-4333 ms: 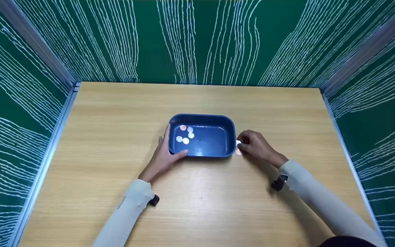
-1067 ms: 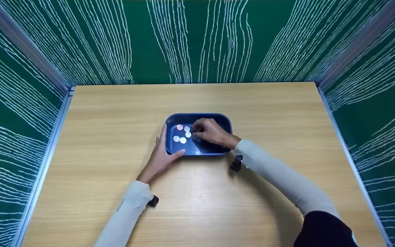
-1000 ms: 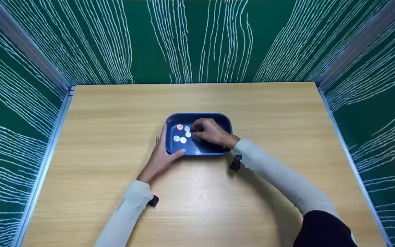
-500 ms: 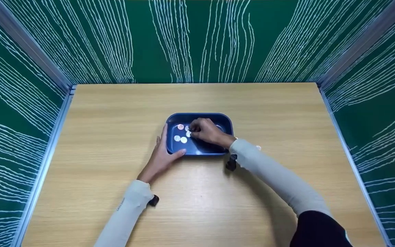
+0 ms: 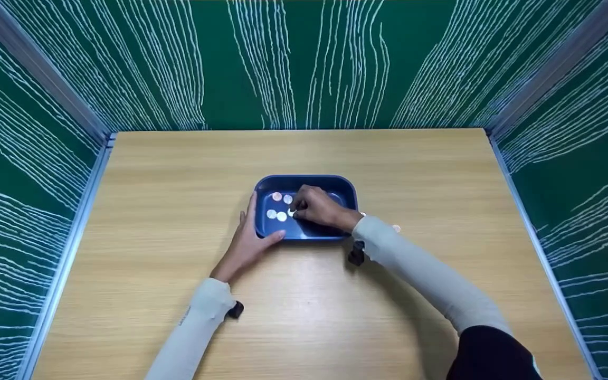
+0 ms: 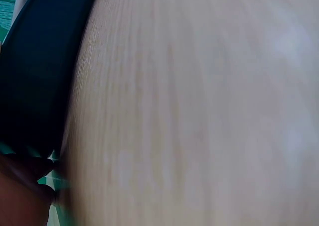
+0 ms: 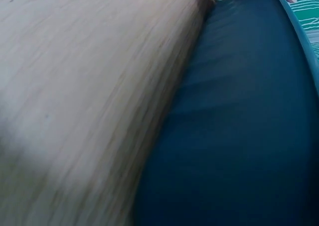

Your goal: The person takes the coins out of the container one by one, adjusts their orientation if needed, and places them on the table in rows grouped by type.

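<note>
A dark blue tray sits mid-table with several coins in its left half. My left hand rests against the tray's left front corner, fingers straight up the left wall and thumb along the front rim. My right hand reaches into the tray from the right with curled fingers, and its fingertips pinch a pale coin beside the others. The left wrist view shows the tray's wall and blurred tabletop. The right wrist view is filled by the tray and the wood beside it.
The wooden table is boxed in by green patterned walls on the left, back and right. One more coin lies on the wood right of the tray, just behind my right sleeve. A small black wrist device hangs under that arm.
My right hand left the coins on the table right of the tray and went into the tray. Over the last second its fingertips crept left and toward me among the coins. The left hand stayed put.
</note>
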A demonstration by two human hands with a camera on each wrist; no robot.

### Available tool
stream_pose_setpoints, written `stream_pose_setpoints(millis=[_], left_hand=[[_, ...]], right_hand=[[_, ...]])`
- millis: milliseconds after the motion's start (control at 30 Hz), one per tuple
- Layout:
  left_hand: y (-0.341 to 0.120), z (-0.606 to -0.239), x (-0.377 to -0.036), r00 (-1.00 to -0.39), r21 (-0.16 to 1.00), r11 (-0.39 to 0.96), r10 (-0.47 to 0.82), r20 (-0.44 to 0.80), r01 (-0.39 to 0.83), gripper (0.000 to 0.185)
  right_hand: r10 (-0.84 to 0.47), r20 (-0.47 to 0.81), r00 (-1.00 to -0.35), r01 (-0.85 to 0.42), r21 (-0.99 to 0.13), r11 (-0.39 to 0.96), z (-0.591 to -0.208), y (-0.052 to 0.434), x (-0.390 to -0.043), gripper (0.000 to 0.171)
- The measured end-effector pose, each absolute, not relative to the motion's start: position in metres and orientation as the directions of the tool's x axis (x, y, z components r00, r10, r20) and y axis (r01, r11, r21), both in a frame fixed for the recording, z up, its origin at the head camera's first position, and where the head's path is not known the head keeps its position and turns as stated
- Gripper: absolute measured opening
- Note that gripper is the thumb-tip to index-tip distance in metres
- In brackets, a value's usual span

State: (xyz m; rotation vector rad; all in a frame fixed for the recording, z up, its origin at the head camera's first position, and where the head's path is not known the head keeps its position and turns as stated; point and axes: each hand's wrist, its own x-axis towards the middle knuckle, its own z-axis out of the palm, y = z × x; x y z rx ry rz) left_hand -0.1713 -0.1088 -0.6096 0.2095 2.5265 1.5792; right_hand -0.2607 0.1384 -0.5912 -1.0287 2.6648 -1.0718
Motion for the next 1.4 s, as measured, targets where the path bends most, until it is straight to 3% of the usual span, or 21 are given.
stream_pose_setpoints(millis=[267, 500, 900, 1133, 1400], left_hand=[[-0.109, -0.610, -0.171, -0.979, 0.901, 0.433, 0.189, -0.078, 0.012, 0.124], [-0.108, -0.610, -0.171, -0.979, 0.902, 0.432, 0.186, -0.080, 0.008, 0.125], [-0.109, -0.610, -0.171, -0.977, 0.910, 0.414, 0.208, -0.054, 0.038, 0.125], [-0.109, -0.612, -0.173, -0.976, 0.911, 0.409, 0.215, -0.041, 0.052, 0.125], [-0.108, -0.609, -0.171, -0.977, 0.905, 0.426, 0.196, -0.089, 0.003, 0.124]], right_hand=[[-0.612, 0.132, -0.780, -0.537, -0.643, 0.546, -0.595, 0.136, -0.261, 0.014], [-0.598, 0.119, -0.793, -0.522, -0.638, 0.566, -0.625, 0.140, -0.271, 0.013], [-0.539, -0.004, -0.842, -0.418, -0.626, 0.658, -0.573, 0.149, -0.239, 0.010], [-0.538, 0.046, -0.842, -0.426, -0.670, 0.608, -0.576, 0.169, -0.237, 0.007], [-0.508, 0.072, -0.858, -0.400, -0.713, 0.575, -0.551, 0.185, -0.223, 0.008]])
